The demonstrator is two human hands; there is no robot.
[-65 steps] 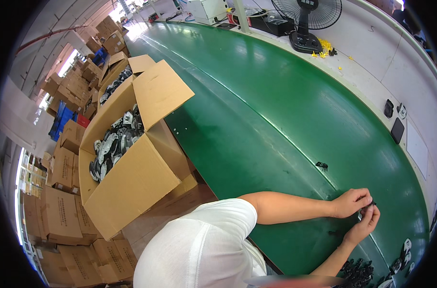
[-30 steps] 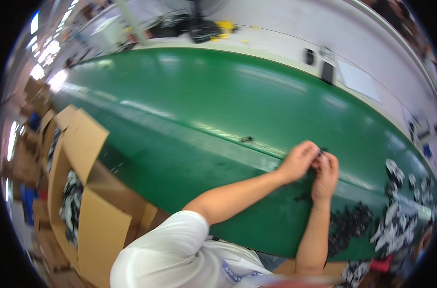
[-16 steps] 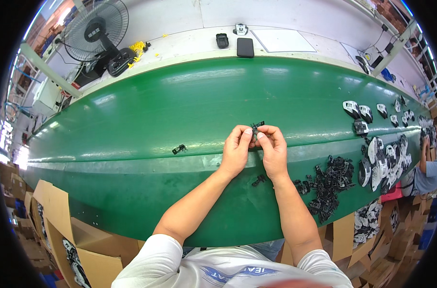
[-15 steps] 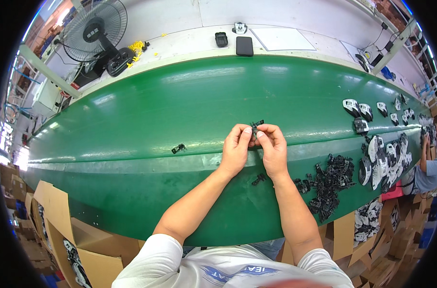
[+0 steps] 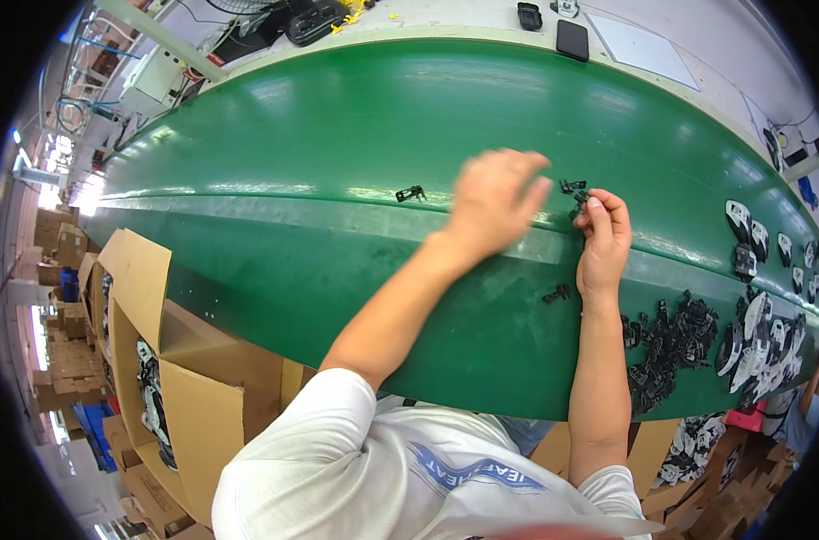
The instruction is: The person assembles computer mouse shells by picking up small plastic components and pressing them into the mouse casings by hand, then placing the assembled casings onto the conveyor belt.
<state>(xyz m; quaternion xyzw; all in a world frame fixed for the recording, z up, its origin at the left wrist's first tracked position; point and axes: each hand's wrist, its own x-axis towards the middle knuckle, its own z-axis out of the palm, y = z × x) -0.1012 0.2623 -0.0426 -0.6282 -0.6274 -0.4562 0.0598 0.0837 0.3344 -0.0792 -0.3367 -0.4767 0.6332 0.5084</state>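
Your blurred left hand (image 5: 494,202) looked empty, fingers parted. Your right hand (image 5: 606,247) pinched a small, black plastic piece (image 5: 578,209) above the glossy green tabletop (image 5: 355,117), right of centre; a slack fingertip pinch could have dropped it.

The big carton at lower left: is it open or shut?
Open: the carton's flaps are spread outward, and black and pale parts show inside.
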